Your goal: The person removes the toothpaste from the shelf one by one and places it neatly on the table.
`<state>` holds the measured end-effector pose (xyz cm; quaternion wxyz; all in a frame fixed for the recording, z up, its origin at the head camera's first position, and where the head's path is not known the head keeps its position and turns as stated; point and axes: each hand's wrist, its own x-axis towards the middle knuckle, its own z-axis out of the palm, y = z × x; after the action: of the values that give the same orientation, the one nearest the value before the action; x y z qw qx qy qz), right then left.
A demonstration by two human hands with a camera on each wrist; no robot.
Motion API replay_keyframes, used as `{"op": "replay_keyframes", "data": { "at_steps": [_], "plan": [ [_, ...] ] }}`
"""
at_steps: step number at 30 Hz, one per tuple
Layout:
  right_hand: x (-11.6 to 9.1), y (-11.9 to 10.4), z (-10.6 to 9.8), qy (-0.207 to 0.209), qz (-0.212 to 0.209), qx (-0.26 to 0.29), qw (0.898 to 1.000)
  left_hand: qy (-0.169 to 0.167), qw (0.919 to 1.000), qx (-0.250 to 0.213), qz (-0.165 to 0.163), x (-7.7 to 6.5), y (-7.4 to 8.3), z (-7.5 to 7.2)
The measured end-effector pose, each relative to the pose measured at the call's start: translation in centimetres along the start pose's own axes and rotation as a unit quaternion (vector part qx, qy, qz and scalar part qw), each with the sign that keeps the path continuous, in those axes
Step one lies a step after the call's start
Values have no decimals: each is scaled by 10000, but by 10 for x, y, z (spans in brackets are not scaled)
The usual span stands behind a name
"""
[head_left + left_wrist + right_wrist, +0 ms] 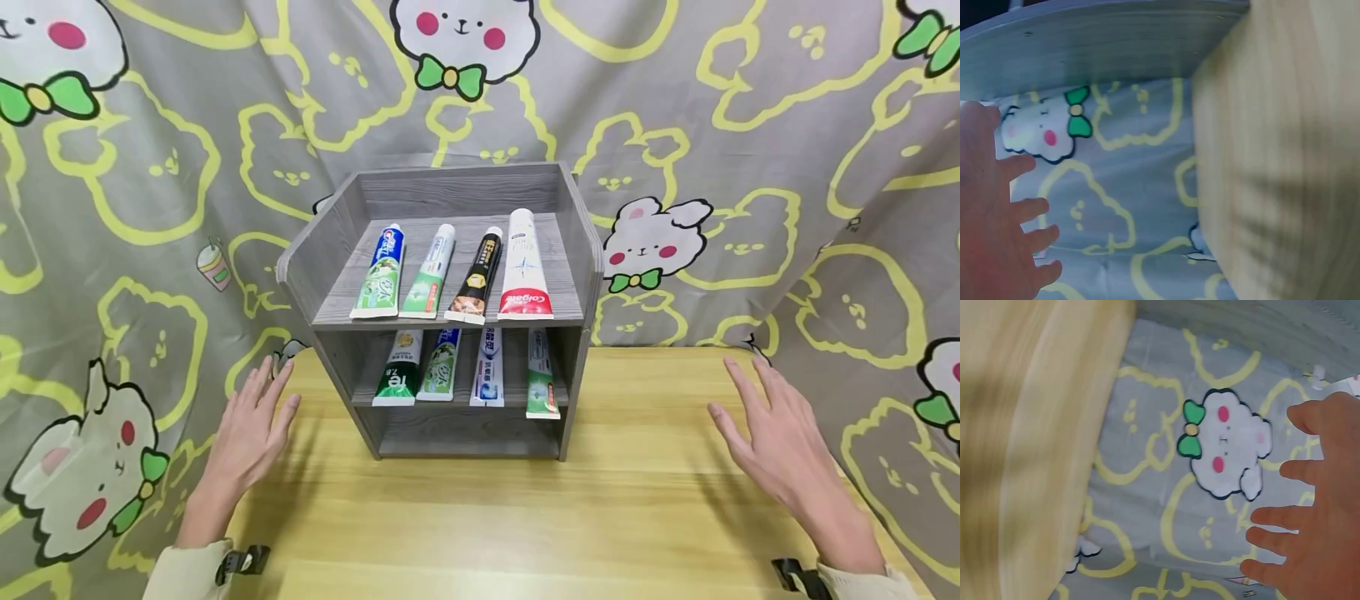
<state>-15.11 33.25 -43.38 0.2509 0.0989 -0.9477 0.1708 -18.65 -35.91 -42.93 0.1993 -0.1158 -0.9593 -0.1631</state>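
Note:
My left hand [251, 429] hovers over the table left of a grey wooden shelf [468, 457], fingers spread and holding nothing. On the far right, my right hand [780, 429] is likewise spread, with nothing in it. Toothpaste tubes lie in a row on the upper board: a blue-green one [381, 275], a white-green one [431, 273], a black one [477, 277] and a white-red Colgate tube [525, 267]. On the middle board lie a dark green tube [400, 371], a blue-green tube [441, 367], a white-blue tube [488, 371] and a white-green tube [542, 375].
The shelf stands toward the back of a light wooden table [465, 525]. Behind it and along both sides hangs a grey curtain [652, 100] printed with cartoon animals. The white-green tube on the middle board juts past the board's front edge.

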Motion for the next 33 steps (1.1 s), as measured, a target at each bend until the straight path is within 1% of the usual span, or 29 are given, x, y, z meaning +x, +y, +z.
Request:
{"op": "replay_keyframes", "data": {
  "at_steps": [5, 9, 13, 16, 21, 25, 28, 33],
  "plan": [
    [-1, -18, -9, 207, -21, 153, 9997, 327, 9991, -259, 119, 2, 10, -11],
    [0, -32, -17, 405, -105, 327, 9986, 483, 9967, -648, 89, 5, 22, -23],
    [2, -49, -25, 629, -331, 540, 9960, 584, 9935, -978, -35, 11, 35, -38],
    [3, -60, -28, 775, -533, 642, 9935, 757, 9908, -1126, -24, 14, 42, -49],
    [5, -74, -31, 904, -587, 765, 9912, 1137, 9836, -1392, 170, 21, 54, -64],
    [5, -84, -36, 942, -617, 893, 9896, 1495, 9742, -1644, 399, 28, 64, -75],
    [6, -91, -40, 1023, -747, 1003, 9869, 1717, 9673, -1775, 576, 34, 72, -83],
    [12, -104, -45, 1118, -947, 1180, 9821, 1851, 9611, -1957, 618, 46, 88, -94]
  ]
}}
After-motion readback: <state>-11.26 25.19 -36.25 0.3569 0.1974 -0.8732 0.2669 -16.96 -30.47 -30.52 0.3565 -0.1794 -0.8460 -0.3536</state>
